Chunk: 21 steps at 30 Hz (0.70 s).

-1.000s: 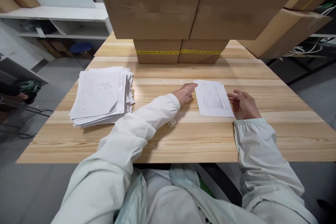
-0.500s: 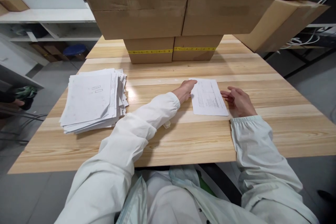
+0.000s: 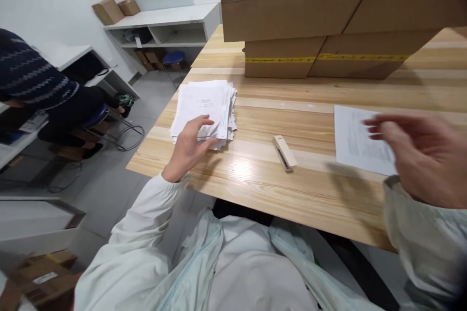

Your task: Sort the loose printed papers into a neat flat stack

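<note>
The stack of papers [image 3: 204, 107] sits on the wooden table [image 3: 255, 175], left of the stapler [image 3: 285, 152] and near the table's left edge, its sheets a little fanned along the right side. The left hand [image 3: 189, 148] is on it at the near edge, fingers spread loosely over the top sheet and thumb tucked at the front of the pile, so the hand rests on the paper rather than clamping it. Over to the right of the stapler lies a single printed sheet [image 3: 355, 138], flat on the table, and the right hand [image 3: 419, 155] hangs above its near right corner, blurred, fingers loosely curled and apart, holding nothing that can be seen; whether it touches the sheet cannot be told. The stapler itself lies closed on the table between the stack and the single sheet, well apart from both hands, angled with one end toward the table's near edge. Beyond the stapler, at the back of the table, stand cardboard boxes [image 3: 321, 14], the lower ones banded with yellow tape. Left of the table, off on the floor side, another person in a dark patterned sleeve [image 3: 32, 77] sits by a white shelf [image 3: 160, 22] that carries two small boxes
</note>
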### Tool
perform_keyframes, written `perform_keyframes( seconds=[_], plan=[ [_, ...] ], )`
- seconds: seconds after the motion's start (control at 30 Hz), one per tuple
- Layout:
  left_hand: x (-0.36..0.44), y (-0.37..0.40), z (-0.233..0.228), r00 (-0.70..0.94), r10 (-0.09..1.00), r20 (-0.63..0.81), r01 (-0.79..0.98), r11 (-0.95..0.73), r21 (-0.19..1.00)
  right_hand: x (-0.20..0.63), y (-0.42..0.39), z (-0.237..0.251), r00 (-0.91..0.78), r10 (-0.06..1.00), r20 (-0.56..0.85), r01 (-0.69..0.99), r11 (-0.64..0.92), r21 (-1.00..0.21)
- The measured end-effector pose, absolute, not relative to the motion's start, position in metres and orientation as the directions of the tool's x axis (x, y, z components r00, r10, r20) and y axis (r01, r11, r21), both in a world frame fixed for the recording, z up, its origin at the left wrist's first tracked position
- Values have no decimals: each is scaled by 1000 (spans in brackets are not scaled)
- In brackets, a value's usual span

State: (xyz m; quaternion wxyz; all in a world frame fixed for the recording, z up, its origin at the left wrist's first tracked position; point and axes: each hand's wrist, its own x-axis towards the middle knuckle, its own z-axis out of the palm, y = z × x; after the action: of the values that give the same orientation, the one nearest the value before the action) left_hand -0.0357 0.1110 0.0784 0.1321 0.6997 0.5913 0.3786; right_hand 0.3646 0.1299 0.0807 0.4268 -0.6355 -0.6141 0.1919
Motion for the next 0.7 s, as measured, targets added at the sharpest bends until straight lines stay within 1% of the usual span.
perform_keyframes(
  seconds=[0.03, 0.07, 0.1, 0.13, 0.2, 0.27, 0.33, 0.43, 0.5, 0.63, 0.7],
  plan=[
    [-52, 116, 67, -19, 938, 346, 747, -217, 628, 341, 131, 90, -4, 955, 297, 592, 241, -769],
    [-63, 120, 56, -38, 948, 316, 748, -183, 638, 317, 135, 99, -177, 940, 291, 563, 339, -753],
    [-69, 124, 48, -35, 954, 298, 744, -174, 645, 293, 140, 105, -329, 906, 266, 534, 410, -739],
    [-72, 127, 42, -27, 955, 295, 744, -178, 644, 271, 148, 110, -439, 872, 216, 516, 441, -734],
    [-71, 129, 37, 9, 952, 307, 759, -206, 617, 228, 167, 112, -595, 791, 140, 480, 490, -728],
    [-67, 129, 35, 37, 945, 325, 792, -226, 568, 191, 187, 106, -706, 697, 127, 433, 566, -701],
    [-65, 128, 35, 50, 941, 335, 812, -234, 535, 163, 204, 95, -749, 651, 124, 445, 633, -634],
    [-66, 129, 31, 41, 933, 358, 812, -240, 532, 138, 217, 79, -759, 647, 79, 522, 676, -520],
    [-67, 130, 29, 41, 929, 369, 810, -247, 532, 130, 218, 73, -747, 662, 54, 552, 664, -504],
    [-67, 131, 26, 57, 927, 371, 811, -260, 524, 125, 208, 68, -707, 707, 27, 587, 608, -535],
    [-67, 131, 25, 59, 927, 371, 809, -262, 525, 123, 203, 67, -710, 703, 44, 595, 631, -498]
  ],
)
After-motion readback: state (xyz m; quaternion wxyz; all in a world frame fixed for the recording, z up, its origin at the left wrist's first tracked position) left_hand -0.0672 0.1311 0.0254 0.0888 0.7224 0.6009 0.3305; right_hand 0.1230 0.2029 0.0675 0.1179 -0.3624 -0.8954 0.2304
